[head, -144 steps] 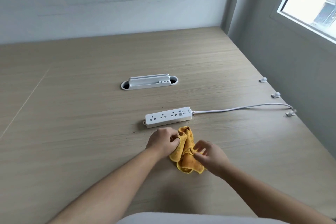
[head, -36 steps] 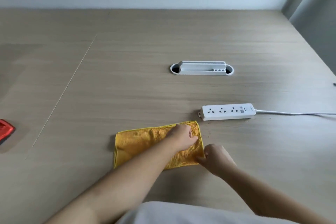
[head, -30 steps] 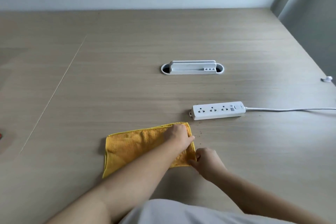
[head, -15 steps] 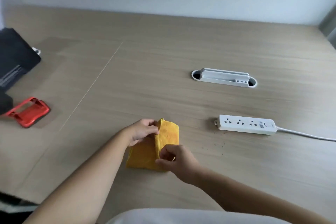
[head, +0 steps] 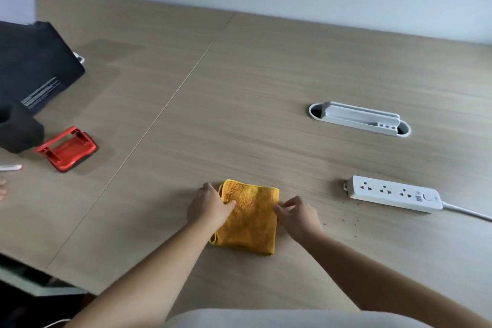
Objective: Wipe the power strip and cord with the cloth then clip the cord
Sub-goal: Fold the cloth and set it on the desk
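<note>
The yellow cloth [head: 249, 217] lies folded into a small rectangle on the wooden table [head: 239, 114], in front of me. My left hand [head: 209, 208] rests on its left edge, thumb pressing on the fabric. My right hand [head: 296, 214] touches its right edge with the fingertips. The white power strip [head: 394, 197] lies to the right of the cloth, apart from both hands. Its white cord [head: 468, 212] runs off the right edge of the view. No cord clip is in view.
A white cable grommet [head: 359, 118] is set into the table behind the power strip. A red plastic holder [head: 66, 148] and a black box [head: 32, 61] sit at the left. Dark specks lie on the table near the strip. The table's left front edge drops off at bottom left.
The cloth went from crumpled, to spread out flat, to folded small. My view has swung left, bringing the red holder and black box into sight.
</note>
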Motion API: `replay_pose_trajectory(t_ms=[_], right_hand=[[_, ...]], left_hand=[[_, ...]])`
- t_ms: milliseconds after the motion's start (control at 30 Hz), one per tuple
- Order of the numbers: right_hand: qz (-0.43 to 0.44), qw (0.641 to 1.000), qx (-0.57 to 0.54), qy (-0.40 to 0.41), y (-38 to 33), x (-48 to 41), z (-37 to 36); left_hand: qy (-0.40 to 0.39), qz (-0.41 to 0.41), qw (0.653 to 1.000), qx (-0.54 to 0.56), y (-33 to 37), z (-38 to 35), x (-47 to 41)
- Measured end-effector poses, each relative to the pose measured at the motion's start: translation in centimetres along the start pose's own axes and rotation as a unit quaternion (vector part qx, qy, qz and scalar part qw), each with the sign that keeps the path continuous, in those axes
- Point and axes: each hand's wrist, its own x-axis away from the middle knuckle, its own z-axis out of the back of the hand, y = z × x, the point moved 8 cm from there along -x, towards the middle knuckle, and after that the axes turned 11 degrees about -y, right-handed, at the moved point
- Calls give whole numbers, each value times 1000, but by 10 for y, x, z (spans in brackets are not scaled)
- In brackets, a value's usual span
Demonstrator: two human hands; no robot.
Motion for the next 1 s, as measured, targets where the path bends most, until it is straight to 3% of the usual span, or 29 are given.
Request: replay_pose_trajectory(t_ms=[167, 400, 533, 600, 667, 767, 933, 1000], right_hand=[[13, 999, 25, -45, -4, -7, -15], [43, 994, -73, 64, -19, -29, 55], [39, 993, -42, 101, -28, -49, 81], [48, 991, 38, 123, -29, -51, 85], [84, 968, 205, 119, -32, -48, 78], [114, 920, 367, 77, -20, -46, 58], [97, 922, 372, 43, 0, -44, 56], [111, 928, 348, 73, -2, -35, 74]], left_hand=[[-5, -39, 997, -60, 28, -11, 0], [-54, -173, 981, 64, 86, 4, -42], [-41, -199, 974, 94, 115, 13, -62], [8, -236, 972, 14, 123, 18, -63], [27, -309, 940, -142, 128, 9, -56], [-53, -321, 908, -262, 113, -19, -57], [-76, -289, 907, -296, 108, -20, -58], [-71, -300, 905, -293, 122, -14, -50]])
